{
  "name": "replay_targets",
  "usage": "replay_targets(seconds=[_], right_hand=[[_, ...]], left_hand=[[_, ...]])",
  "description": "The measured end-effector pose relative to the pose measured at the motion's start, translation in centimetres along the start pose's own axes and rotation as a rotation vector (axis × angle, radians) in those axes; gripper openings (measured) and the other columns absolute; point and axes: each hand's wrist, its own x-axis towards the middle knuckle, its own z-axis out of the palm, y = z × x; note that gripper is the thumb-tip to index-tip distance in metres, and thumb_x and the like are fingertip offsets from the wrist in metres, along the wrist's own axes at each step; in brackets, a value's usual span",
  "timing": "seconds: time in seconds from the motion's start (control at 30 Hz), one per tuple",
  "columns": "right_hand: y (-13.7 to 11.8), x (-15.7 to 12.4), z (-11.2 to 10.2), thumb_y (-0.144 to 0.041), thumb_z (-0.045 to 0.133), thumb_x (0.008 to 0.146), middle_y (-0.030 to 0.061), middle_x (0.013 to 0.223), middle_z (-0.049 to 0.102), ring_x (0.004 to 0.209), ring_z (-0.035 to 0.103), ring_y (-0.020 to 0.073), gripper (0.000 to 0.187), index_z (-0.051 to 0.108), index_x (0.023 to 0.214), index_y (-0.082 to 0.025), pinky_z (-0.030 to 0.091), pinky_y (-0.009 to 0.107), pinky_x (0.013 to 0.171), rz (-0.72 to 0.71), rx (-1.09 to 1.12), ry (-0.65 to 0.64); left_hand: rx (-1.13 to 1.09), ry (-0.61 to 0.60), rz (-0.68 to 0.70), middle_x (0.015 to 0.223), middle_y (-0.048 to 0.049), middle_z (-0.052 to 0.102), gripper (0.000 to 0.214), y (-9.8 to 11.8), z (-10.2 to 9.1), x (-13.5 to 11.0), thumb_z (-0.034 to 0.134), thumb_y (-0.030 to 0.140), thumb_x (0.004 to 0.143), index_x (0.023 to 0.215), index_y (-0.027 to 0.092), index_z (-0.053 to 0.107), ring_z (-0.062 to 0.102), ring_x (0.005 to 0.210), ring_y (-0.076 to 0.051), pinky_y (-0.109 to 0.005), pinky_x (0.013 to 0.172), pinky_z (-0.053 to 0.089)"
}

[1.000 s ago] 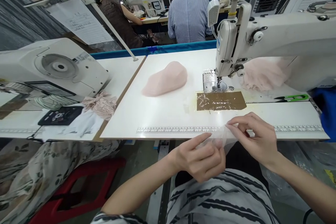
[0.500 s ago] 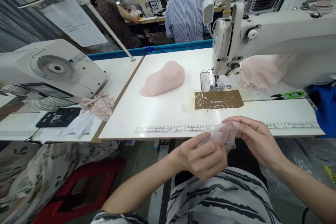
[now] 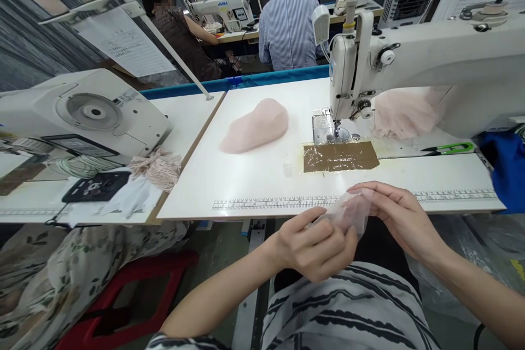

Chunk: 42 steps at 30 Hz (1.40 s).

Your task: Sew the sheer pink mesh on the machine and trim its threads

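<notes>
Between my hands is a small piece of sheer pale pink fabric (image 3: 349,213), held just over the front edge of the white table (image 3: 246,175). My left hand (image 3: 318,243) is closed, its fingers curled round the fabric's left side. On the other side, my right hand (image 3: 396,213) pinches the upper right corner between thumb and fingers. Beyond them stands a white sewing machine (image 3: 410,54) with its needle over the metal plate (image 3: 324,130). A strip of brown tape (image 3: 340,157) lies in front of that plate.
Stacked pink fabric pieces (image 3: 258,126) lie left of the needle. More gathered pink fabric (image 3: 406,112) sits under the machine arm, near green thread snips (image 3: 451,147). A ruler strip (image 3: 270,202) runs along the front edge. At left is another machine (image 3: 94,112); two people work at the back.
The sheer fabric between my hands looks a little more spread out. My hands hold nearly the same place, while the camera view has shifted slightly.
</notes>
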Motion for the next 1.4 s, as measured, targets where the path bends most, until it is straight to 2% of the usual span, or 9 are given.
replay_targets(seconds=[0.1,0.23,0.33,0.43,0.63,0.73,0.83,0.93,1.4], right_hand=[[-0.6,-0.3,-0.1,-0.043,0.058,0.090,0.0032,0.090,0.069,0.084,0.063,0.0177,0.022,0.069,0.090,-0.024,0.050,0.027,0.075,-0.085,-0.151,0.022],[-1.9,-0.6,0.1,-0.043,0.058,0.089,-0.0006,0.060,0.058,0.058,0.053,0.0140,0.025,0.066,0.075,-0.023,0.043,0.026,0.057,-0.188,-0.371,0.005],[-3.0,-0.1,0.3,-0.044,0.057,0.089,-0.0016,0.055,0.052,0.052,0.044,0.0122,0.031,0.063,0.068,-0.022,0.036,0.026,0.051,-0.260,-0.489,-0.022],[-3.5,0.8,0.3,-0.046,0.055,0.090,-0.0001,0.061,0.056,0.056,0.044,0.0124,0.037,0.061,0.064,-0.020,0.034,0.027,0.052,-0.268,-0.555,-0.047],[-2.5,2.3,-0.1,-0.044,0.058,0.089,-0.0027,0.053,0.046,0.052,0.041,0.0121,0.032,0.062,0.069,-0.020,0.034,0.027,0.049,-0.313,-0.621,-0.019],[-1.8,2.1,-0.1,-0.029,0.060,0.089,-0.0030,0.059,0.052,0.054,0.046,0.0125,0.010,0.065,0.093,-0.021,0.039,0.026,0.050,-0.568,-0.651,0.118],[-1.2,1.4,-0.3,-0.011,0.060,0.087,0.0023,0.077,0.063,0.066,0.057,0.0137,0.014,0.063,0.096,-0.020,0.046,0.027,0.059,-0.907,-0.728,0.133],[-0.7,0.6,-0.6,-0.005,0.063,0.082,0.0051,0.084,0.067,0.074,0.062,0.0156,0.019,0.063,0.098,-0.017,0.049,0.028,0.064,-1.076,-0.904,0.084],[-0.4,-0.3,-0.5,-0.011,0.072,0.078,0.0054,0.083,0.071,0.072,0.063,0.0163,0.019,0.066,0.096,-0.010,0.049,0.032,0.066,-1.356,-1.438,0.148]], left_hand=[[0.031,0.151,-0.151,0.056,0.0045,0.057,0.014,0.1,0.1,-0.4,0.061,0.017,0.083,0.094,0.023,0.068,0.047,0.051,-0.010,-0.025,0.059,0.050],[-0.371,-0.022,-0.741,0.059,0.0038,0.056,0.027,0.0,-0.4,0.0,0.063,0.026,0.087,0.113,0.020,0.063,0.047,0.054,-0.010,-0.022,0.054,0.040],[-0.894,-0.197,-1.102,0.071,0.0002,0.065,0.021,-0.4,-0.9,0.8,0.067,0.036,0.084,0.098,0.020,0.071,0.054,0.062,-0.010,-0.021,0.060,0.042],[-1.251,-0.232,-1.275,0.075,-0.0008,0.067,0.017,-0.8,-1.1,1.4,0.071,0.035,0.080,0.083,0.019,0.074,0.054,0.065,-0.010,-0.020,0.060,0.041],[-1.440,-0.178,-1.307,0.073,0.0007,0.057,0.012,-0.9,-1.1,1.3,0.070,0.030,0.082,0.083,0.020,0.076,0.047,0.062,-0.006,-0.018,0.058,0.037],[-1.473,-0.174,-1.330,0.074,0.0001,0.057,0.014,-0.8,-1.3,1.2,0.066,0.030,0.086,0.083,0.020,0.076,0.049,0.066,-0.006,-0.018,0.062,0.039],[-1.484,-0.173,-1.356,0.072,-0.0001,0.057,0.015,-0.7,-1.3,1.0,0.065,0.030,0.087,0.085,0.019,0.076,0.049,0.067,-0.007,-0.018,0.064,0.040],[-1.483,-0.175,-1.392,0.069,0.0006,0.056,0.016,-0.6,-1.2,0.8,0.065,0.031,0.087,0.086,0.019,0.075,0.049,0.066,-0.007,-0.017,0.063,0.039],[-1.473,-0.194,-1.455,0.065,0.0009,0.057,0.023,-0.4,-1.0,0.9,0.066,0.033,0.085,0.074,0.014,0.073,0.044,0.058,-0.005,-0.018,0.059,0.035]])
